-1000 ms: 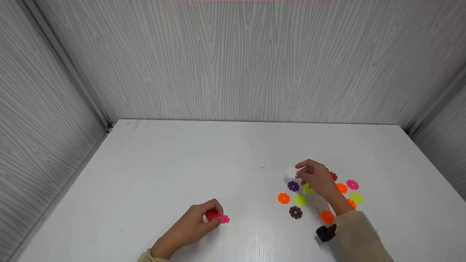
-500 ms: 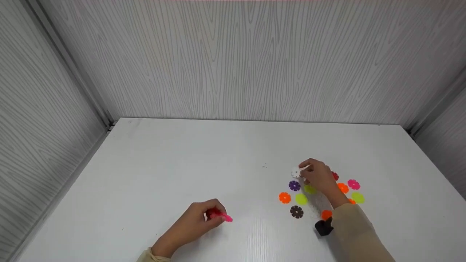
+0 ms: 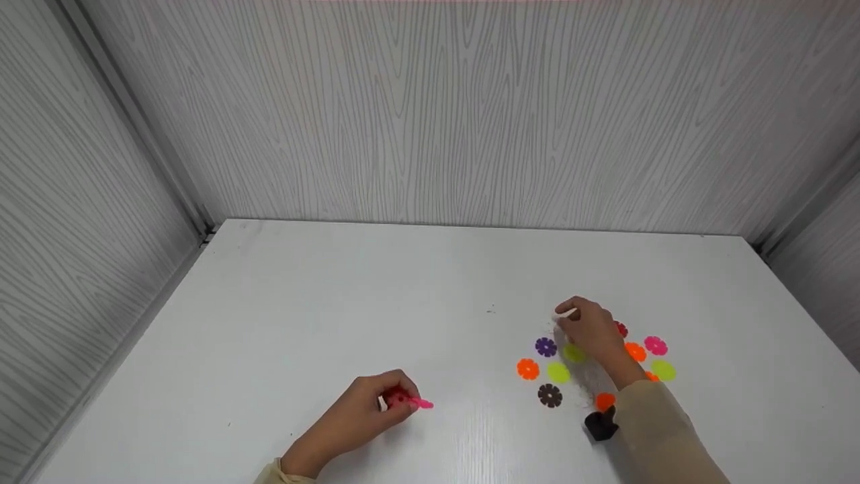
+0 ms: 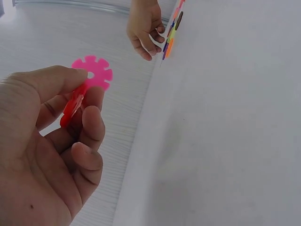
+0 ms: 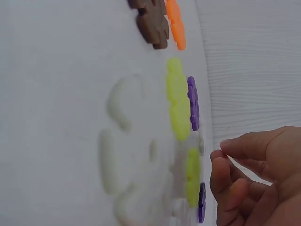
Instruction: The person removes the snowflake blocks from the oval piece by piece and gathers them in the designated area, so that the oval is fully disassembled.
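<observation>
My left hand point(image 3: 366, 410) pinches a red notched disc point(image 4: 73, 107) and a pink notched disc point(image 4: 99, 74) between thumb and fingers. The two plastic interlocking discs meet at an angle; whether they are slotted together is hidden by the fingers. My right hand point(image 3: 592, 331) hovers over the scattered discs with loosely bent fingers. Nothing shows between its thumb and forefinger in the right wrist view. Just beyond those fingertips a white disc point(image 5: 201, 142) lies on the table. Near it are a purple disc point(image 3: 545, 347) and a yellow-green disc point(image 3: 574, 353), partly under the hand.
Around the right forearm lie an orange disc point(image 3: 527, 369), a brown disc point(image 3: 549, 395), a pink disc point(image 3: 656, 345) and several others. Translucent discs point(image 5: 108, 160) lie close to the right wrist. A black object point(image 3: 600, 425) sits beside the right cuff. Panels enclose the white table point(image 3: 336, 289).
The white disc, earlier tilted at the right fingertips, now lies low on the table beside them. The left hand has turned its discs slightly, so the pink one appears edge-on.
</observation>
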`<action>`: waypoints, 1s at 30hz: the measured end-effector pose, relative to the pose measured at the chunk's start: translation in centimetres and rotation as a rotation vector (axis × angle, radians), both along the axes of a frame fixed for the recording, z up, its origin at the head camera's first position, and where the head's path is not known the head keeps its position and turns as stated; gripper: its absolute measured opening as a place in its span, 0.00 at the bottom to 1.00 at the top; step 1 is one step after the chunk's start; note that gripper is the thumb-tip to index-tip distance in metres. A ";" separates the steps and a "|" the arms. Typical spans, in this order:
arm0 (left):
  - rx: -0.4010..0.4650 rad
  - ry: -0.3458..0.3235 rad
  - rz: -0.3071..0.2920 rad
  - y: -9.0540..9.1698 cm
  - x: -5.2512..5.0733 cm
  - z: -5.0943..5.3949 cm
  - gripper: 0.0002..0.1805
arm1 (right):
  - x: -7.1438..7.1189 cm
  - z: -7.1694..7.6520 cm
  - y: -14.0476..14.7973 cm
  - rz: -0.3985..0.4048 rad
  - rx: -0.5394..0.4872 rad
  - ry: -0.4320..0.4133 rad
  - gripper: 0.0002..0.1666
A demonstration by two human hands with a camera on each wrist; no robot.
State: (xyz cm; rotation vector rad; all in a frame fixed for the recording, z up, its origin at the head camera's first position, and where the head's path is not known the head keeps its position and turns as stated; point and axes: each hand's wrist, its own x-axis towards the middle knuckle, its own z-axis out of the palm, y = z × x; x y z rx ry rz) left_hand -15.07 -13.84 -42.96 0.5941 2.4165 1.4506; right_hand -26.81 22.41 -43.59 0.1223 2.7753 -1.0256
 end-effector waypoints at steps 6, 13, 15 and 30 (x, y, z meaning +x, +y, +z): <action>0.028 -0.034 -0.006 0.2 0.0 0.0 0.03 | 1.1 0.3 0.0 0.020 -0.049 0.050 0.16; 0.082 -0.032 -0.027 0.2 0.1 -0.2 0.05 | 3.2 0.8 -1.2 0.090 -0.113 0.106 0.14; 0.091 -0.039 -0.032 0.3 0.1 -0.2 0.05 | 4.0 0.9 -1.8 0.101 -0.148 0.106 0.14; 0.076 -0.108 -0.020 1.0 0.4 0.1 0.19 | 8.7 2.3 -7.5 0.371 -0.365 -0.013 0.16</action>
